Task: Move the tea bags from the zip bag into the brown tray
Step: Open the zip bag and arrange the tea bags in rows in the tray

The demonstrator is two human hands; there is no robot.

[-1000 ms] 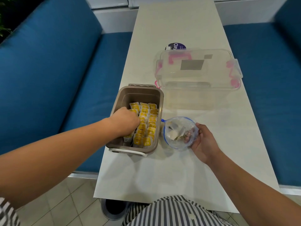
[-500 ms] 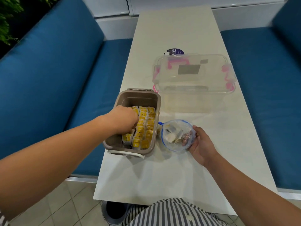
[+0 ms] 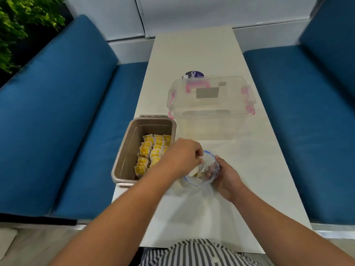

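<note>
On the white table (image 3: 194, 60) in front of the seated person, the brown tray (image 3: 123, 162) sits at the near left edge, its right side packed with upright rows of yellow-tagged tea bags (image 3: 149, 152); just beside it to the right, the zip bag (image 3: 203, 173) rests on the tabletop with its blue-edged mouth open; the right hand (image 3: 225, 177) cups the bag from its right side, fingers wrapped onto the plastic; the left hand (image 3: 182, 156) reaches over the tray's rim into the bag's mouth, fingers curled narrow at something pale inside, though I cannot tell whether they actually hold a tea bag; only a few seem left in there; a clear lidded box (image 3: 211, 100) with pink clasps stands farther back, well apart; the risk I see is strings tangling so 2 bags lift at once and 1 drops short of the tray, or the forearm brushing the packed rows askew.
</note>
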